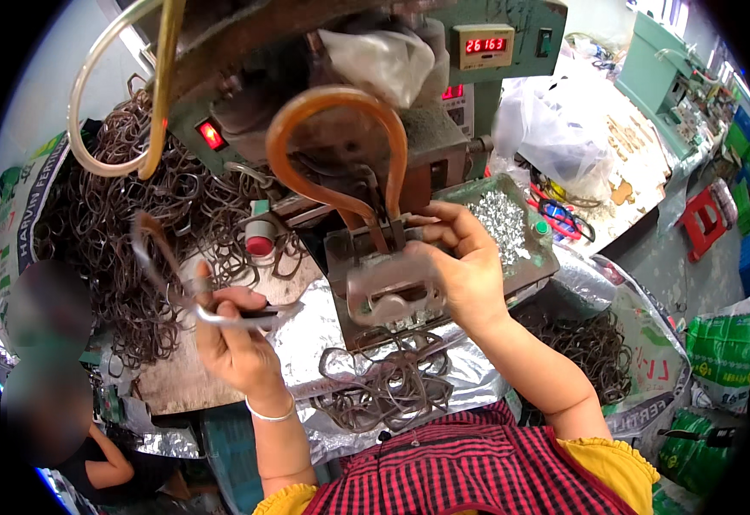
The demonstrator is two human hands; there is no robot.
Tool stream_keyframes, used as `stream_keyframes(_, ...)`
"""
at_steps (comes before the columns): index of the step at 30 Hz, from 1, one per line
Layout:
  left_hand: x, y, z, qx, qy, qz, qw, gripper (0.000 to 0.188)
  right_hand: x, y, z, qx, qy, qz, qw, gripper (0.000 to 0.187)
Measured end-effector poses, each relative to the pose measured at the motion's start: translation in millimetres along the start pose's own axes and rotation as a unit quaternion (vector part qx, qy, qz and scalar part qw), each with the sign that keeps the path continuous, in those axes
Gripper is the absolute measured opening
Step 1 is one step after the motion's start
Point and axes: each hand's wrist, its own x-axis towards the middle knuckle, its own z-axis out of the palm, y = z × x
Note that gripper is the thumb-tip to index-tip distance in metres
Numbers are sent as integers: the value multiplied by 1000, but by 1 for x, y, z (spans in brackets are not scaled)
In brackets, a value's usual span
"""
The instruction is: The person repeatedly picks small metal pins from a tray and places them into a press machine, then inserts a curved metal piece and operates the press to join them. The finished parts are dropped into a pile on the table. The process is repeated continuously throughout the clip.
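Note:
My left hand (242, 348) is closed around a thin bent metal piece (160, 257), brown at its upper loop and silvery lower down, smeared by motion. My right hand (469, 266) reaches to the machine's work spot, thumb and fingers on a grey metal frame (396, 287) with an opening in it, also blurred. Just beyond that frame, a thick orange-brown tube loop (338, 99) comes down to the machine's fixture (383, 236). Closer to me, a small heap of dark metal loops (388, 382) lies on silver foil.
A large pile of dark metal loops (100, 215) fills the left side. A red push button (259, 245) sits between pile and machine. Right of the fixture, a tray (525, 270) holds small silvery bits. More loops (585, 352) lie in a sack at right. Another person's arm (110, 459) shows lower left.

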Motion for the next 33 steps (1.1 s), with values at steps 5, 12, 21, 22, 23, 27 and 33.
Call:
stream_keyframes(5, 24, -4, 8, 237, 11, 249, 939, 32, -5, -10, 24, 73, -14, 47, 996, 44)
stream_keyframes(12, -16, 3, 27, 233, -156, 280, 918, 19, -5, -27, -32, -330, -68, -146, 930, 38)
stream_keyframes(21, -18, -22, 52, 168, -222, 376, 884, 23, 28, 33, -113, -670, 102, -221, 701, 11)
stream_keyframes(22, -17, -23, 54, 171, -218, 391, 878, 22, 32, 30, -115, -651, 103, -204, 724, 12)
stream_keyframes(23, -18, -22, 55, 173, -223, 385, 879, 21, 35, 26, -116, -631, 103, -187, 746, 14)
stream_keyframes(27, -18, -23, 54, 177, -237, 384, 875, 20, 32, 16, -111, -643, 114, -160, 740, 18)
stream_keyframes(33, -19, -21, 50, 155, -274, 351, 882, 20, 25, 28, -115, -682, 102, -199, 696, 15)
